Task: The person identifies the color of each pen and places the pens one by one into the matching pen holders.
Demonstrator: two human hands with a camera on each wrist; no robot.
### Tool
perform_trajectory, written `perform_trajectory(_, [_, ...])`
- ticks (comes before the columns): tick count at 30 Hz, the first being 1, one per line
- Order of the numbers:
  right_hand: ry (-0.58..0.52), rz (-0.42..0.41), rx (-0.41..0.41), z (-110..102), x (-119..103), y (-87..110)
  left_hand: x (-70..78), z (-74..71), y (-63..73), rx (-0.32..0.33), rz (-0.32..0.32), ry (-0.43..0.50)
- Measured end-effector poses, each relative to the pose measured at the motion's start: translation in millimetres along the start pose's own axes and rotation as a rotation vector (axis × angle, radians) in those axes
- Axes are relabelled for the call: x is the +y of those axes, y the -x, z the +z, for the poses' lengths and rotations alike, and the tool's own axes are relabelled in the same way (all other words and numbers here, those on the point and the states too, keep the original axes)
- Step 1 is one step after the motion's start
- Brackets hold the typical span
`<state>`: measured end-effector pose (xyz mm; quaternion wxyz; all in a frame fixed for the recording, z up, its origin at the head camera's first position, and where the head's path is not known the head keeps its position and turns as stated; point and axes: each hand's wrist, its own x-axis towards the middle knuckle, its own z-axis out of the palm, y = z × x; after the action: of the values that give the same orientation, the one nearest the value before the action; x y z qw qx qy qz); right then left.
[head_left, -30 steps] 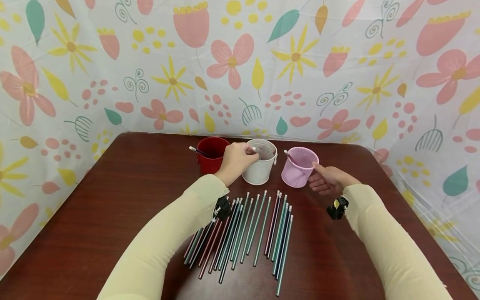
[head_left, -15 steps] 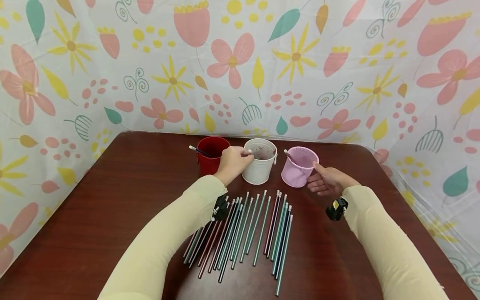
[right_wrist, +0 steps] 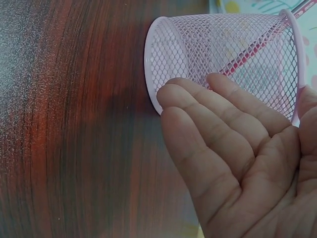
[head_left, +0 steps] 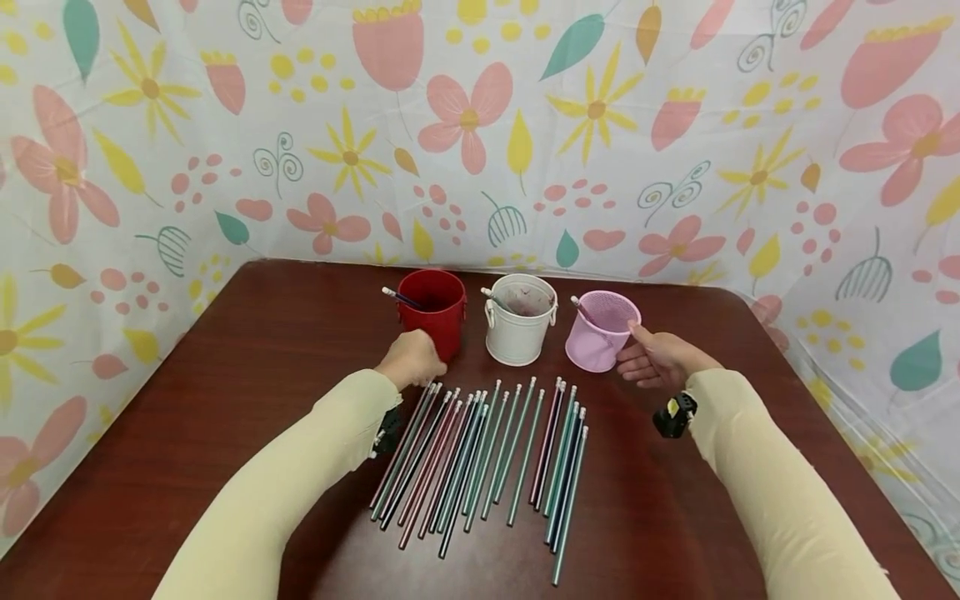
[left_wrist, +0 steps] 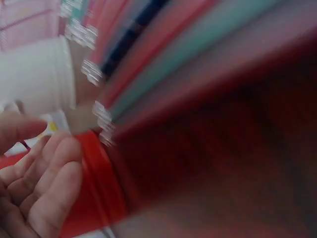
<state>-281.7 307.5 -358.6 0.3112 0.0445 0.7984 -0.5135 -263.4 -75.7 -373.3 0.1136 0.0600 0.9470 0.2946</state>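
My left hand point(head_left: 412, 360) is low in front of the red bucket point(head_left: 442, 325), at the eraser ends of the leftmost pencils point(head_left: 405, 454). In the left wrist view its fingers point(left_wrist: 62, 188) are loosely bent and hold nothing. My right hand point(head_left: 660, 358) is beside the pink mesh pencil cup point(head_left: 592, 346), thumb at the rim. The right wrist view shows its fingers point(right_wrist: 213, 124) extended along the mesh. Between the two containers stands a white bucket point(head_left: 517, 337). One pencil leans in each container, its eraser end above the rim.
Several metallic green, red and dark blue pencils point(head_left: 517, 467) lie side by side across the middle of the brown table point(head_left: 247, 400), erasers toward the containers. A flowered cloth point(head_left: 465, 208) hangs behind the table.
My left hand has let go of a pencil, which now leans in the white bucket, and has moved left and down toward the row of pencils. The right hand stays at the pink cup.
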Motion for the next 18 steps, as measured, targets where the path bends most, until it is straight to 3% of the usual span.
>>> perform_trajectory(6, [-0.017,-0.002,-0.006,0,1,-0.9,-15.2,0.1,8.6,-0.198,-0.083,-0.067])
perform_trajectory(18, [0.022,0.0,-0.025,-2,2,-3.3,-17.5,3.8,8.5,-0.286,-0.117,-0.037])
